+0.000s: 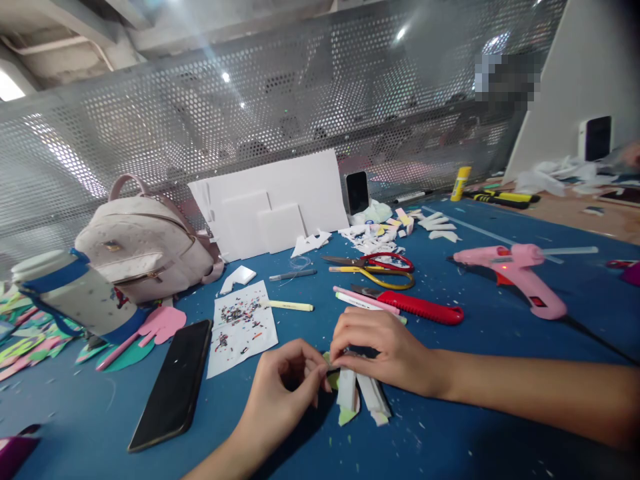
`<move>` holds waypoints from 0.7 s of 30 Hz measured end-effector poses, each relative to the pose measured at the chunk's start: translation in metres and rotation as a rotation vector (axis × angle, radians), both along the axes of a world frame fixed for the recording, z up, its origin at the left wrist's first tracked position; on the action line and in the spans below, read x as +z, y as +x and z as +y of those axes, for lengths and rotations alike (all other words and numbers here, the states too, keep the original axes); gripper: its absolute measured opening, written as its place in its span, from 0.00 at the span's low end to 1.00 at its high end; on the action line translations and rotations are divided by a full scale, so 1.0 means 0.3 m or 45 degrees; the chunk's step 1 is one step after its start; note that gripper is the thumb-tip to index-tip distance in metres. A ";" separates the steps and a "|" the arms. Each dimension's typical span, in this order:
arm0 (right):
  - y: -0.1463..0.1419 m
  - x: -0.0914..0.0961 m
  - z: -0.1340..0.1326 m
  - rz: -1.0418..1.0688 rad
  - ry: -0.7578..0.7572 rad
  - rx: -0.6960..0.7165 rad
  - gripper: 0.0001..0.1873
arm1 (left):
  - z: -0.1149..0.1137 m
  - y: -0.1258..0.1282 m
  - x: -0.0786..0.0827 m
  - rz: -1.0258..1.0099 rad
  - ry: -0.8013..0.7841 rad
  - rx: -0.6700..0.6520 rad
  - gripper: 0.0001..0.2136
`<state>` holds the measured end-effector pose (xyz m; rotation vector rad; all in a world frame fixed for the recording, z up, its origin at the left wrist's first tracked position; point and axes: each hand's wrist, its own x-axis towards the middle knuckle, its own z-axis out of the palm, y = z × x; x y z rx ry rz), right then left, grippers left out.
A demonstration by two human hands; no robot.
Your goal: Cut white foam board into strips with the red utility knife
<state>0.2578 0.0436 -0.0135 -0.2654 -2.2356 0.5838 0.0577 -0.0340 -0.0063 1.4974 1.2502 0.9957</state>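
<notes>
My left hand is closed in a pinch, its fingertips meeting those of my right hand. Between them they grip a small pale piece, partly covered by the fingers; its exact kind I cannot make out. Just below my right hand lie white strips with pale green and pinkish torn edges, like layered paper or foam. A red box cutter and several slim pens rest beyond my right hand. Left of my left hand is a white sheet sprinkled with dark and coloured bits.
Scissors and white scraps lie farther back. To the right sits a pink glue gun with its cord. A black phone, a tumbler and a pale backpack stand left. White boards lean behind.
</notes>
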 end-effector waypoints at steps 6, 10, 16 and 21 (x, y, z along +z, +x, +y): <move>0.001 -0.002 0.003 -0.002 -0.008 0.008 0.06 | -0.003 0.001 0.001 -0.003 -0.003 0.000 0.13; 0.001 -0.001 0.002 0.007 0.001 0.007 0.08 | -0.002 0.001 0.001 -0.010 -0.014 0.000 0.14; -0.001 0.003 -0.001 0.022 -0.004 0.012 0.08 | 0.000 -0.001 0.001 -0.003 -0.014 -0.002 0.15; -0.002 -0.002 0.000 0.030 0.009 -0.001 0.08 | -0.003 -0.001 0.001 -0.002 -0.012 0.006 0.15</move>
